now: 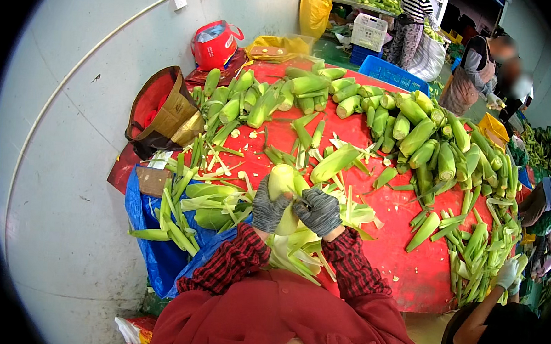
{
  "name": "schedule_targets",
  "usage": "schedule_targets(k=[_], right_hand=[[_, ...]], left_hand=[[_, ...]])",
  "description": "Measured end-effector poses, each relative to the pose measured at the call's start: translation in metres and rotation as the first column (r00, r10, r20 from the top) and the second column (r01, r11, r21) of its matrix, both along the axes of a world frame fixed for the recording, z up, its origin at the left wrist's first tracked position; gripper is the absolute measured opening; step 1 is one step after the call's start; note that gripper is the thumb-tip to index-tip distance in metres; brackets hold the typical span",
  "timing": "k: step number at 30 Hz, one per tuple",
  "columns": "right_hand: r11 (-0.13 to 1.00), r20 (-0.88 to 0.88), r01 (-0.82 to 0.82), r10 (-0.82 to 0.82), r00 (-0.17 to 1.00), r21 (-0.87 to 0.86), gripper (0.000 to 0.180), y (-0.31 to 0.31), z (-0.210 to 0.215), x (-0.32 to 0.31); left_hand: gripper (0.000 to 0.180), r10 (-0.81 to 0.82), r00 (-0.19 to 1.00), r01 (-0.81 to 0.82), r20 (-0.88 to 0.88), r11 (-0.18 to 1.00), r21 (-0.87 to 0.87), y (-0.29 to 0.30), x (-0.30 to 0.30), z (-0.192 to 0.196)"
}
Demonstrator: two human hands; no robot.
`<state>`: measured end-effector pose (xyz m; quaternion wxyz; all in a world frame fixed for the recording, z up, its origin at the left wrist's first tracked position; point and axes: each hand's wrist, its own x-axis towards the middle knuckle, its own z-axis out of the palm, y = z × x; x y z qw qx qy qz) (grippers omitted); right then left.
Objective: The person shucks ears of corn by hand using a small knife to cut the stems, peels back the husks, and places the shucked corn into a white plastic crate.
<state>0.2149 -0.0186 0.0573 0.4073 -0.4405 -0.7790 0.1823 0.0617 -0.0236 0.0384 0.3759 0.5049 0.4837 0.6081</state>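
While a broad red table [408, 268] with a smooth, slick top spreads out beyond the grip, heaps of corn ears [416, 136] in ribbed green husks lie well past the hands and off to their right. Nearer, long stripped husk leaves [178, 223], flat and pointed, pile up to the left of the grip, over a crinkled blue plastic sheet [151, 246]. Just under the wrists sits a heap of pale, curling inner leaves [296, 249]. Between the two hands stands one corn ear [282, 180], plump and tapered, its pale yellow-green husk smooth and tight. Gloved in coarse grey knit, the left hand [268, 208] is wrapped around the ear's left side, fingers pressed closed on it. Likewise gloved, the right hand [318, 210] is curled shut against the ear's right side, with loose husk beneath its fingers. Checked red sleeves [235, 261] cover both forearms.
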Motion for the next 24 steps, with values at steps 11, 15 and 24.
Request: schedule_targets(k=[11, 15, 24], right_hand=[[0.790, 0.292, 0.404, -0.295, 0.910, -0.461, 0.035, 0.021, -0.097, 0.051], [0.767, 0.438, 0.406, -0.183, 0.880, -0.497, 0.052, 0.019, -0.054, 0.053], [0.984, -0.239, -0.121, 0.087, 0.967, -0.132, 0.031, 0.013, 0.036, -0.012]], left_hand=[[0.062, 0.048, 0.628, -0.009, 0.777, 0.998, -0.055, 0.036, -0.061, 0.008], [0.066, -0.150, 0.863, 0.129, 0.482, 0.989, 0.075, 0.025, -0.072, 0.030], [0.075, -0.260, 0.962, 0.258, 0.076, 0.965, 0.042, 0.010, -0.030, 0.017]])
